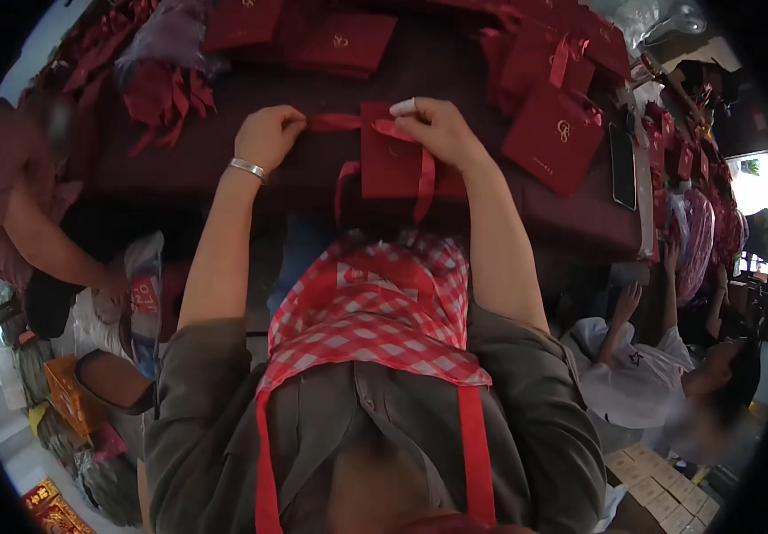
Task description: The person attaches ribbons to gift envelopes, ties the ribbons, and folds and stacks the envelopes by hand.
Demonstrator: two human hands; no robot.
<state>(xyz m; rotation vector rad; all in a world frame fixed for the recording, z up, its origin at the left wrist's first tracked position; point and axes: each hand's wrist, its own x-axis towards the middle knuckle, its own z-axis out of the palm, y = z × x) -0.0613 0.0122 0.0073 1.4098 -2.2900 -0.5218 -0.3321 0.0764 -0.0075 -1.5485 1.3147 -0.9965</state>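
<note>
A small dark-red paper bag [382, 169] lies at the table's near edge, with red ribbon on it. My left hand [268, 136], with a silver bracelet at the wrist, is closed in a pinch on one end of the red ribbon [334, 122], which stretches left from the bag. Over the bag's upper right part is my right hand [442, 132], a white wrap on one finger. Its fingers are pressed together on a ribbon piece at the bag's top. Two ribbon ends hang down along the bag's sides.
Finished-looking red bags with gold print [555, 135] are piled at right, beside a dark phone [622, 165]. More red bags [339, 43] lie at the far side. A bundle of red ribbons [166, 93] is at left. People sit at left [45, 205] and right [633, 360].
</note>
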